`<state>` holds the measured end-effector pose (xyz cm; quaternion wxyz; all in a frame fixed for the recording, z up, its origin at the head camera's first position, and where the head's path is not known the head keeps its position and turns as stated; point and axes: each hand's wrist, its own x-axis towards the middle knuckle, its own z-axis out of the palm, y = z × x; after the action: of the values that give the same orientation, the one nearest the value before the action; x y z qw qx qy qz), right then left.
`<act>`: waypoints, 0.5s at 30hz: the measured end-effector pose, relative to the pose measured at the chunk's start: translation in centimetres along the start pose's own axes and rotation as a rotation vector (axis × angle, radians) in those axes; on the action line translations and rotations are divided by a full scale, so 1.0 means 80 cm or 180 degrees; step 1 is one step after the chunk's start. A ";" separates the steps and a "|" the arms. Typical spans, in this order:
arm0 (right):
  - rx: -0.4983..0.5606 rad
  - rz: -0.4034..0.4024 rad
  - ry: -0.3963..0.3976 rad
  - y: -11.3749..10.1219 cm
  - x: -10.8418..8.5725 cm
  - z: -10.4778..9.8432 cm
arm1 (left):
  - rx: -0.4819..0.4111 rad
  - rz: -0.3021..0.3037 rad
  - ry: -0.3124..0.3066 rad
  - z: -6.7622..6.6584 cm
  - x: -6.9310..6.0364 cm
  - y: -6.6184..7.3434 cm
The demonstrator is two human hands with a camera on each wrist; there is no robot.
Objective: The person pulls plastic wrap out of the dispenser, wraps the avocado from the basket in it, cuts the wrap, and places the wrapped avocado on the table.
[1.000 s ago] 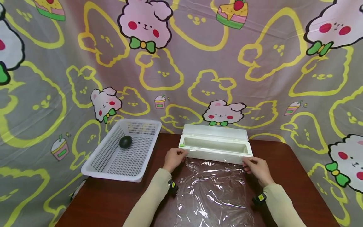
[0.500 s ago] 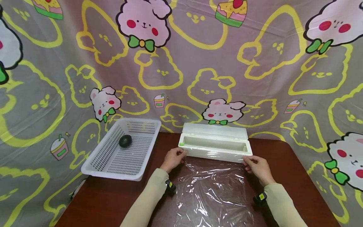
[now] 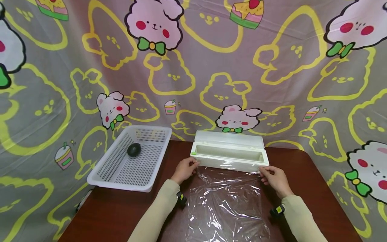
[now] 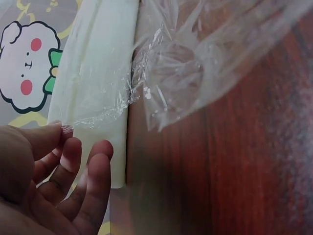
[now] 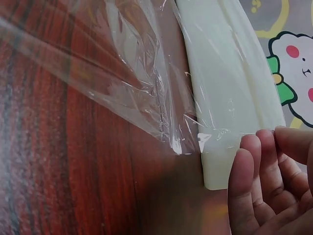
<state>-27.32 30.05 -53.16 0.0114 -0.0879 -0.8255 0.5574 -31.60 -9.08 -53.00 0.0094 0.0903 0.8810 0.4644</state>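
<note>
The clear film (image 3: 226,211) lies between the two hands, running from the front of the white box (image 3: 229,147) across the surface (image 3: 305,188) toward the person. The box's long side stretches left to right, a hand at each front corner, neither plainly nearer. The left hand (image 3: 183,169) pinches the film's edge between thumb and fingertip; the right hand (image 3: 276,180) pinches its other side, both grips narrow.

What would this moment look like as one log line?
left hand: pinches plastic wrap; right hand: pinches plastic wrap; white dispenser box: lid open; avocado-like fruit: in white basket
</note>
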 end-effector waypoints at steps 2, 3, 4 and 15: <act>0.0003 -0.0006 0.0002 -0.001 0.000 0.000 | 0.0032 0.0014 -0.0001 -0.001 0.001 0.001; -0.0001 -0.0003 0.0002 -0.001 0.000 0.000 | 0.0039 0.0014 0.0000 -0.001 0.001 0.002; -0.0006 -0.0002 -0.0003 -0.002 0.000 -0.001 | 0.0037 0.0017 0.0002 -0.001 0.001 0.002; 0.0034 0.0031 -0.0050 0.002 -0.001 -0.001 | -0.0043 0.0039 -0.0012 0.000 -0.003 0.002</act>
<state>-27.21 30.20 -53.24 0.0026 -0.0875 -0.8222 0.5625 -31.35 -9.05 -52.88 0.0089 0.0965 0.8772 0.4703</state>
